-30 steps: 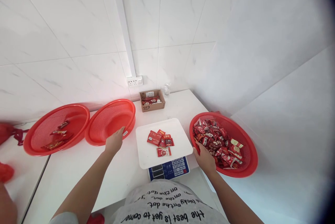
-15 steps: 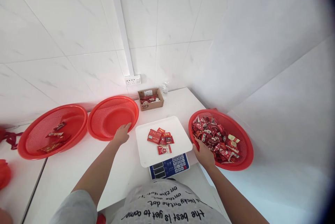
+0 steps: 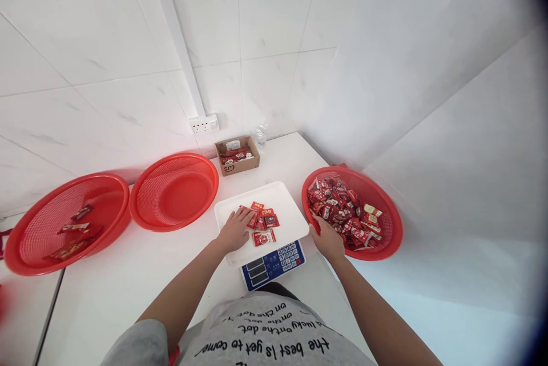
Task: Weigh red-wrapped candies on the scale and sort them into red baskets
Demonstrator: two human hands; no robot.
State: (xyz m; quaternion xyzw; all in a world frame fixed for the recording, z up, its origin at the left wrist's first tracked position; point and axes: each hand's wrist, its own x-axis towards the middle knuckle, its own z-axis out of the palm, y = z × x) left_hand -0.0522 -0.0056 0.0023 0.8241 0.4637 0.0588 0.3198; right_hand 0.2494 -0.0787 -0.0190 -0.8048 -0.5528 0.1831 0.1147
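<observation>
My left hand (image 3: 235,230) lies over the left part of a white tray (image 3: 291,223), fingers stretched onto the small red packets (image 3: 260,218) there. A red-and-white packet (image 3: 264,237) rests apart, nearer to me. Beneath the tray shows the blue keypad panel of a weighing scale (image 3: 274,263). At the right, my right hand (image 3: 329,240) is closed on the near-left rim of a red plastic basket (image 3: 391,223), its fingertips partly hidden. Many small wrapped packets (image 3: 342,206) in red, with a few cream ones, fill that basket.
To the left stand a red basket (image 3: 174,163) and another red basket (image 3: 122,206) holding a few packets. A small cardboard box (image 3: 240,166) of red packets sits by the wall, beside a clear plastic item (image 3: 260,135). A socket (image 3: 204,124) is on the wall.
My left hand has moved right, from the middle red basket's rim onto the packets on the tray. My right hand stays at the right basket's rim. The view has shifted slightly.
</observation>
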